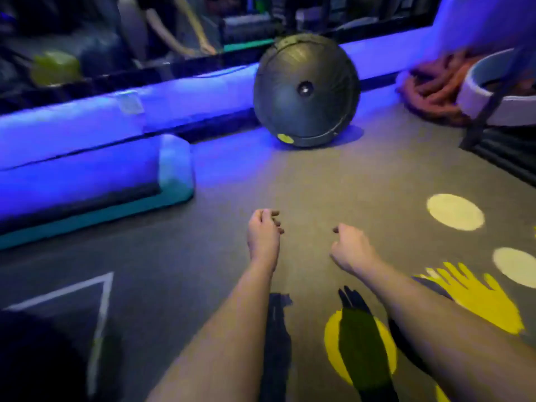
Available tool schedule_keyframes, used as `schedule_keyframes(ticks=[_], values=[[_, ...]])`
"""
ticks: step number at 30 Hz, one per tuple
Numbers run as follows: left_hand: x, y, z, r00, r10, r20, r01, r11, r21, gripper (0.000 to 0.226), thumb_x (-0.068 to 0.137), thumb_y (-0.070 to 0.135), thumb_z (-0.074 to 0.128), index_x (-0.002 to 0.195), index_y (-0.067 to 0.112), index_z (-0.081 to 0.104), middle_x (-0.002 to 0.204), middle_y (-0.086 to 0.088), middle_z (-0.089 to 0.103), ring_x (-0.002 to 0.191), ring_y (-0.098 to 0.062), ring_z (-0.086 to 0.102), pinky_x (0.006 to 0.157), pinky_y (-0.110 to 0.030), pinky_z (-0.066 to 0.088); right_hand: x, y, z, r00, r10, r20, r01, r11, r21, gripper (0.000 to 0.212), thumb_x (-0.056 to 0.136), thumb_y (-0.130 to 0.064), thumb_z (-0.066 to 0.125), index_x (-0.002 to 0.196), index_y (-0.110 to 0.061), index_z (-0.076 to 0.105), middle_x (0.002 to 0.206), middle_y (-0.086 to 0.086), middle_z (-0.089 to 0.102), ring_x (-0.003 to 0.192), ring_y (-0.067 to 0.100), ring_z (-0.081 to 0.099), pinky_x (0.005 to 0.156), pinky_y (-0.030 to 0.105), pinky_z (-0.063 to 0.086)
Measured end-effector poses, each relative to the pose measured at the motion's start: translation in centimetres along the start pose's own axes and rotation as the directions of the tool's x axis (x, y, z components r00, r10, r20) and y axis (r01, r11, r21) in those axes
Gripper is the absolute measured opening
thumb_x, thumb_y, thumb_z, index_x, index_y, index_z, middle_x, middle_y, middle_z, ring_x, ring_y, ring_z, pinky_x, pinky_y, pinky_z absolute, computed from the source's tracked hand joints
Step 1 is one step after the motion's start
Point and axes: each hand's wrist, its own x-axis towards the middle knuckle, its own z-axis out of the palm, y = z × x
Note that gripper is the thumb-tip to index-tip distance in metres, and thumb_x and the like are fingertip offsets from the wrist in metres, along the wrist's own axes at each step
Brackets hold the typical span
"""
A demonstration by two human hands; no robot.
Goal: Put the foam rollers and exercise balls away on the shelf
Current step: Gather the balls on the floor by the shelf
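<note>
Dark grey exercise ball [306, 91], round, with fine ribs fanning from a central valve, sits on the flat grey speckled floor [290, 181] against a smooth blue-lit ledge [72, 126], well ahead of both hands. From the left, a long soft-looking padded block [174, 169] with a rounded end and teal base lies beside the ledge; the left hand [262, 233] and right hand [352, 248] hover above the floor, fingers loosely curled, holding nothing. Far right, a thick orange-brown braided rope [429, 85] lies coiled beside a smooth white round tub [475, 103].
</note>
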Motion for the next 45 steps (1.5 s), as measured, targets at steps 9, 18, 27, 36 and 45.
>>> schedule_keyframes(ticks=[9,18,27,36,45], values=[[-6.7,9.0,-33.8,0.489,0.765,-0.419,0.135,0.408,0.903,0.033,0.087,0.035,0.052,0.104,0.013,0.069,0.11,-0.017,0.064,0.111,-0.039,0.058,0.096,-0.051,0.046,-7.5,-24.0,10.6,0.823,-0.488,0.289,0.402,0.862,0.31,0.042,0.103,-0.029,0.049,0.137,-0.004,0.053,0.14,0.021,0.057,0.13,0.038,0.054,0.104,0.038,0.044],[-6.0,11.3,-39.6,0.555,0.022,-0.832,0.812,0.201,0.547,0.105,0.087,0.077,0.037,0.153,-0.004,0.03,0.155,-0.039,0.027,0.138,-0.064,0.026,0.107,-0.081,0.016,-15.6,-30.9,16.5,0.69,-0.597,0.409,0.428,0.793,0.434,0.046,0.106,-0.04,0.04,0.137,-0.009,0.054,0.141,0.02,0.057,0.131,0.035,0.053,0.104,0.035,0.041],[-0.7,14.1,-29.7,0.943,0.316,-0.108,-0.131,0.648,0.751,0.042,0.1,0.029,0.053,0.142,0.025,0.058,0.126,-0.014,0.069,0.123,-0.034,0.059,0.103,-0.038,0.043,-6.2,-21.4,7.4,0.948,-0.276,0.16,0.145,0.818,0.556,0.064,0.102,-0.062,0.036,0.144,-0.016,0.052,0.152,0.008,0.049,0.138,0.03,0.046,0.118,0.045,0.035],[0.7,11.2,-34.1,0.904,0.005,-0.428,0.268,0.773,0.575,0.098,0.074,0.09,0.046,0.149,0.026,0.042,0.153,-0.017,0.042,0.142,-0.046,0.036,0.117,-0.068,0.02,-6.4,-30.2,4.1,0.835,-0.539,-0.108,0.488,0.636,0.598,0.067,0.096,-0.065,0.047,0.152,-0.027,0.045,0.155,-0.011,0.044,0.145,0.009,0.038,0.123,0.032,0.024],[-2.5,3.6,-32.5,0.911,-0.101,-0.4,0.147,0.985,0.086,0.066,0.101,0.065,0.034,0.157,0.03,0.033,0.158,-0.015,0.041,0.145,-0.034,0.037,0.118,-0.041,0.027,-3.9,-27.0,2.2,0.773,-0.621,-0.133,0.621,0.695,0.362,0.068,0.098,-0.058,0.054,0.154,-0.022,0.042,0.159,0.0,0.041,0.148,0.015,0.034,0.119,0.029,0.022]])
